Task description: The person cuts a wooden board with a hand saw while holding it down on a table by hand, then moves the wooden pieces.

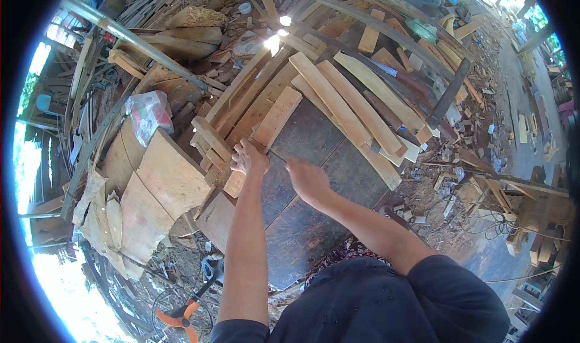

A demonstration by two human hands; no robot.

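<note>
My left hand (249,158) presses down on a pale wooden board (267,131) that lies on a dark workbench (314,186). My right hand (305,177) is just to its right, fingers closed on a thin dark stick-like tool (277,154) whose tip reaches toward the board near my left hand. Several curved pale wooden slats (350,107) fan out on the bench beyond both hands.
Flat plywood offcuts (163,180) lie at the left with a plastic bag (148,114) above them. A handsaw (399,77) rests on the slats at the right. Wood scraps, cables (465,213) and sawdust cover the ground. An orange tool (181,314) lies below.
</note>
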